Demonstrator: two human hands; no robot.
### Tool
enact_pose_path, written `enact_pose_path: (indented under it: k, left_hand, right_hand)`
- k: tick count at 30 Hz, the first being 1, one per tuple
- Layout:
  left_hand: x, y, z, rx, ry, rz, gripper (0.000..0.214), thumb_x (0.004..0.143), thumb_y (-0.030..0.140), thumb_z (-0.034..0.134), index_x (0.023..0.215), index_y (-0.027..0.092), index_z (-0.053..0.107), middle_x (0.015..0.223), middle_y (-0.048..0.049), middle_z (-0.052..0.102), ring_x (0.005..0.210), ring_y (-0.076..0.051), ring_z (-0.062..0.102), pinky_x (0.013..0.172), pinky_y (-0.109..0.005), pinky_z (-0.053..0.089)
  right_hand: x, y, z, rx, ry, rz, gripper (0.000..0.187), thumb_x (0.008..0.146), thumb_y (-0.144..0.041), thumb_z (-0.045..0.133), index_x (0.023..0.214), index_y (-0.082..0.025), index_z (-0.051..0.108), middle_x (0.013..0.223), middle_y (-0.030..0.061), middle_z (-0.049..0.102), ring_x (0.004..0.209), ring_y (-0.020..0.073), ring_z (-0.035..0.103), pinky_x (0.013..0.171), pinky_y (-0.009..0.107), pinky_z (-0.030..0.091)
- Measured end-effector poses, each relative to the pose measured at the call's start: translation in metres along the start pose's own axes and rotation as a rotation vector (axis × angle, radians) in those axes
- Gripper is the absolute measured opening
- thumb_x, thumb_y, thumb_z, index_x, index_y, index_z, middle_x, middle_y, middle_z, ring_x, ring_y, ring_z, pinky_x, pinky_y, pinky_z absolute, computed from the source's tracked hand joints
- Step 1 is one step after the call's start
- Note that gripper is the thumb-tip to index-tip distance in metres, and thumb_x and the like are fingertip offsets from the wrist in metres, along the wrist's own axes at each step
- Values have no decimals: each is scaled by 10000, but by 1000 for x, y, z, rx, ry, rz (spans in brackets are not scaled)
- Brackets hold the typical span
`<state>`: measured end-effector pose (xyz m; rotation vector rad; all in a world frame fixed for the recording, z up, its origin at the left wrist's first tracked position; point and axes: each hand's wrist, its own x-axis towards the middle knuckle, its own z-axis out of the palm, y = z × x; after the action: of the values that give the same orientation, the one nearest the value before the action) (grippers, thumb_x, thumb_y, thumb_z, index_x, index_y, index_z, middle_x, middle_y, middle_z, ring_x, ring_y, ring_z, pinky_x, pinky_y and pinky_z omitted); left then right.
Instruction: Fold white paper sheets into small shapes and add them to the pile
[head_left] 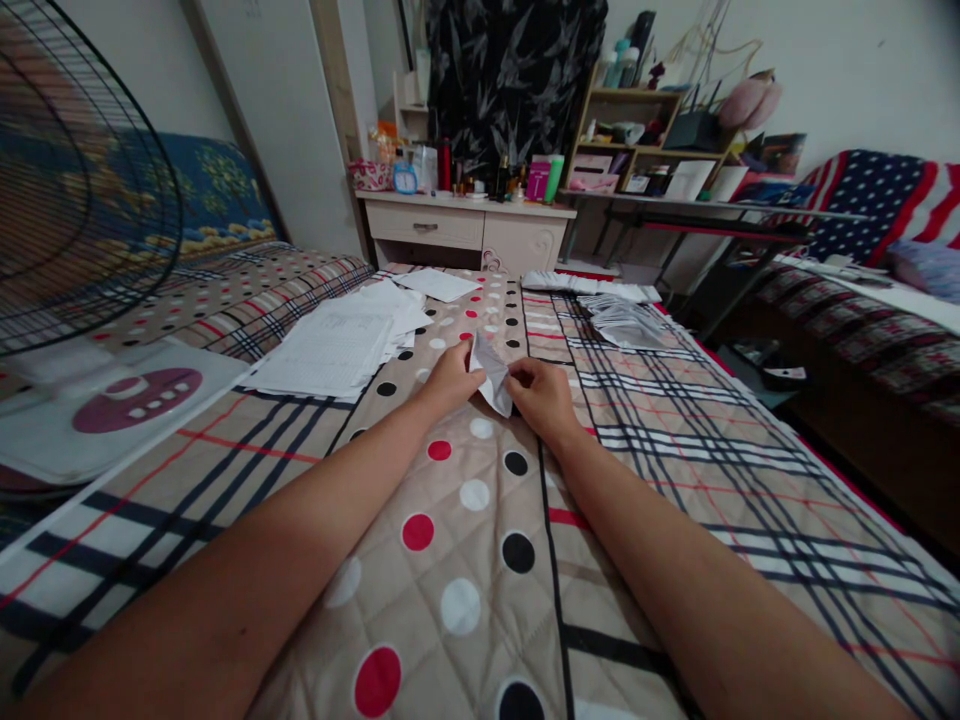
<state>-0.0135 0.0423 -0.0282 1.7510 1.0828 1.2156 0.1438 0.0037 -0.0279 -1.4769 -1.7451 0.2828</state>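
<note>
A small folded sheet of white paper (493, 374) sits on the quilted bedspread (480, 560) between my two hands. My left hand (448, 379) pinches its left edge with closed fingers. My right hand (541, 395) grips its right side, fingers curled on the paper. Both forearms stretch out over the dotted part of the spread. The paper's lower part is partly hidden by my right fingers.
A stack of white sheets (337, 340) lies to the left, a pile of folded papers (626, 320) to the right. A fan (82, 200) stands at the far left. A dresser (465, 225), shelves (645, 140) and a second bed (885, 300) lie beyond.
</note>
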Motion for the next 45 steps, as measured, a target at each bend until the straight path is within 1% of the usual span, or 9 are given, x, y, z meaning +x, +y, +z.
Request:
enact_pose_path:
  k: [5,12,16,20,25,29,35,41,45]
  left_hand:
    - [-5,5,4,-224,-14,-193,540,701,21,575,1229,131,577,1062,-82,686,756,-154,660,596,-265,577]
    - [-9,11,10,-424,192,-287,379,682,-27,602,1026,131,573,969,-54,624,757,-131,653,611,-263,612]
    - [-9,10,9,-221,222,-252,350,693,38,658,1023,134,591,944,-55,644,663,-127,651,557,-268,597]
    - [-8,5,6,33,211,-176,313,721,261,726,992,119,667,924,-76,698,575,-142,646,513,-274,554]
    - [-7,3,1,399,234,-91,231,713,319,743,896,178,752,860,-58,748,782,-193,684,698,-283,524]
    - [-10,8,0,596,232,-101,166,706,301,755,857,231,763,860,-38,757,789,-197,679,679,-278,485]
    - [-8,2,0,561,121,-27,156,716,240,738,870,222,755,871,-44,754,780,-188,669,671,-270,477]
    - [-5,-2,-7,449,-2,-18,145,706,178,723,846,173,759,835,-48,756,763,-178,675,698,-265,492]
    - [-3,0,-14,453,-77,1,203,716,216,718,904,156,765,852,-48,761,776,-191,673,715,-278,494]
  right_hand:
    - [1,0,-6,25,164,39,210,781,-268,530,855,-183,708,788,35,708,706,168,621,672,261,456]
    - [2,3,-1,52,95,117,226,769,-244,550,946,-193,681,798,25,711,711,167,632,659,258,453]
    - [3,5,-1,37,116,89,173,742,-204,544,836,-177,686,715,16,685,653,153,611,611,245,418]
    - [3,2,-8,-125,126,121,153,747,-240,565,808,-195,698,698,11,686,651,161,606,586,254,370]
    - [0,-4,-15,-319,152,142,136,753,-266,581,825,-230,691,743,11,708,705,183,620,563,265,308]
    - [-1,-5,-14,-377,115,125,137,788,-318,590,849,-242,687,763,17,713,727,191,629,571,267,314]
    - [0,-4,-12,-417,16,112,214,796,-319,590,952,-279,732,851,28,740,792,217,658,610,274,375]
    - [-1,-8,-15,-457,-52,106,269,806,-259,526,934,-258,763,960,52,743,888,227,665,670,279,418]
    - [-1,-9,-15,-453,-47,84,311,873,-355,478,904,-240,765,957,63,736,879,222,660,659,285,410]
